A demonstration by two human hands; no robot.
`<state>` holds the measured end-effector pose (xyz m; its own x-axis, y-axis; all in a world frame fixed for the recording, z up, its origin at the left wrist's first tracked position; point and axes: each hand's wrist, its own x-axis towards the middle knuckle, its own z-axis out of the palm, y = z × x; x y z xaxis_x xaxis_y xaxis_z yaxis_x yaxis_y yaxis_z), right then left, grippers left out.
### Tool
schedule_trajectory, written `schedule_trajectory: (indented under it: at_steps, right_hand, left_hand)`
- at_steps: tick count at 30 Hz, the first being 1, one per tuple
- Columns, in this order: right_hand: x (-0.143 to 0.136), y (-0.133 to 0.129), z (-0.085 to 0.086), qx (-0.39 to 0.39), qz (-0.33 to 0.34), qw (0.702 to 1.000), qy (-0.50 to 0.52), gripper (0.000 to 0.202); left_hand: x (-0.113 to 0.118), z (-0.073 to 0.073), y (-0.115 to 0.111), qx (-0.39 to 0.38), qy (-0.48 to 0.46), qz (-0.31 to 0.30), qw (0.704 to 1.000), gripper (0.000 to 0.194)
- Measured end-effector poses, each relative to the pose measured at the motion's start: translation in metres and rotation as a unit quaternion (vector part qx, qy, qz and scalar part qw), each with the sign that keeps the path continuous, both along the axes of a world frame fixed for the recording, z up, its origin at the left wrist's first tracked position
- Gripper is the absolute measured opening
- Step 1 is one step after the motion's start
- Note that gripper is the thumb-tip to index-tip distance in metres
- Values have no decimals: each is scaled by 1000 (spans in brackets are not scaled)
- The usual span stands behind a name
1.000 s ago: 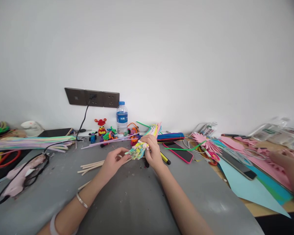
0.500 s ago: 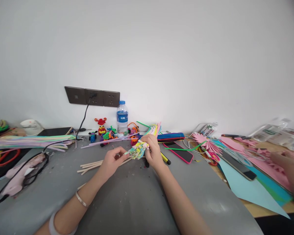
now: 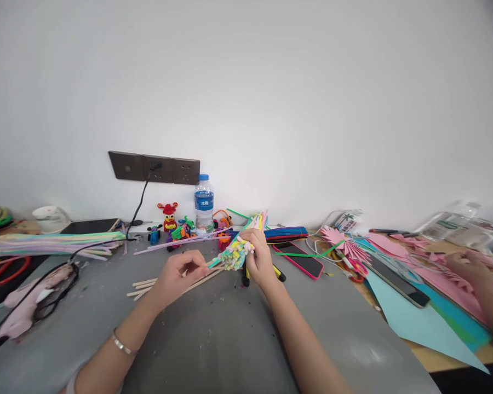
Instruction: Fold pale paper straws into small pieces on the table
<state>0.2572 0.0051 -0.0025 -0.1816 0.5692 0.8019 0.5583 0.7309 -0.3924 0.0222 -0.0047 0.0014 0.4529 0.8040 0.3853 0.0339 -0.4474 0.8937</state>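
Note:
A thick bundle of pastel pipe cleaners (image 3: pixel 235 255) is gripped in my right hand (image 3: pixel 259 257), its cut ends facing me and its far ends fanning out toward the wall. My left hand (image 3: pixel 184 273) pinches the tip of one turquoise pipe cleaner (image 3: pixel 212 263), which sticks out of the bundle toward the left. Below and behind my left hand lie several wooden sticks (image 3: pixel 145 285) on the grey mat (image 3: pixel 213 339). Under my right hand, yellow-and-black tool handles (image 3: pixel 278 273) show in part; the rest is hidden.
A water bottle (image 3: pixel 204 203) and small pipe-cleaner figures (image 3: pixel 169 217) stand by the wall. Left lie a pastel pipe-cleaner pile (image 3: pixel 53 244) and a corded pink glue gun (image 3: pixel 33 301). Right are a pink-edged phone (image 3: pixel 299 259), coloured paper (image 3: pixel 414 323) and another person's hand (image 3: pixel 472 268).
My left hand has moved left, away from the bundle, drawing the turquoise pipe cleaner farther out. My right hand keeps hold of the bundle. The view has shifted slightly.

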Motion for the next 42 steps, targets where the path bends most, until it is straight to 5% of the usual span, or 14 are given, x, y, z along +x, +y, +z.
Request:
schedule_trajectory:
  at_steps: [6,12,16,20,25,28,34,42]
  right_hand:
    - [0,0,1,0,-4,1000,1,23]
    - [1,2,0,0,-10,1000,5,22]
    - [0,2,0,3,-6,1000,2,22]
    - [0,2,0,-3,-8,1000,9,22]
    - [1,2,0,-1,-12,1000,16,22]
    - [0,1,1,-1,-7,1000,3,22]
    - [-4,-1,0,-3,10,999,-51,25]
    - [-6,-1,-2,-22,11,995,-97,27]
  left_hand:
    - [-32,17,8,-2,-64,-44,997,28]
    - [-79,31,21,-19,-238,2,971,39]
    - [-88,27,26,-42,-160,-11,986,33]
    - [-76,23,21,-98,-5,-114,989,33]
    - [-72,33,11,-182,147,-278,932,37]
    - [-71,35,7,-262,149,-329,895,58]
    - [-40,21,6,-340,61,-173,922,48]
    - [-7,14,-3,-331,122,-144,925,41]
